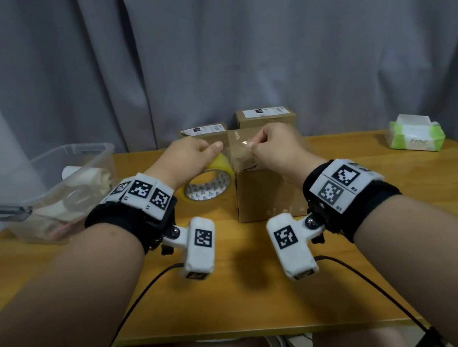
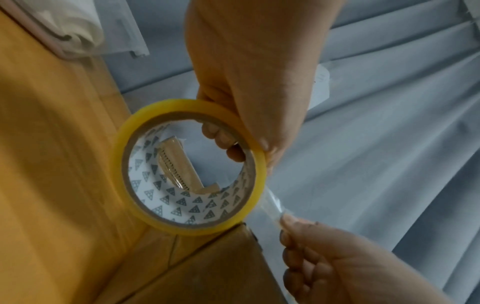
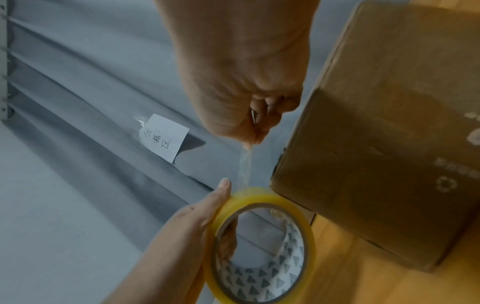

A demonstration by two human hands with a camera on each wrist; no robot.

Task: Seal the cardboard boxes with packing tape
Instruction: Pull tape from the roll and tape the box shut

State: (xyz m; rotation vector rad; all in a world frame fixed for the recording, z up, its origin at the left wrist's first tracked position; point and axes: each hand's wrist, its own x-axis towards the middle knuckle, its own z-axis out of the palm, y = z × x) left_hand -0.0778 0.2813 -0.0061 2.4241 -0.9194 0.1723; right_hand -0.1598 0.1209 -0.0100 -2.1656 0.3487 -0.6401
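while the left hand (image 1: pixel 189 153) grips the tape roll (image 1: pixel 209 185), the right hand (image 1: pixel 274 145) pinches its pulled-out clear strip (image 2: pixel 270 205).

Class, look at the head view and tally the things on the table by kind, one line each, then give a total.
Cardboard boxes: 3, the near box, the back left box, the back right box
Tape roll: 1
Clear plastic bin: 1
Tissue pack: 1
Total: 6

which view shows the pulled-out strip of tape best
Right wrist: the clear strip runs unobstructed from the tape roll to the right hand. Left wrist shows it blurred; head view barely shows it against the box.
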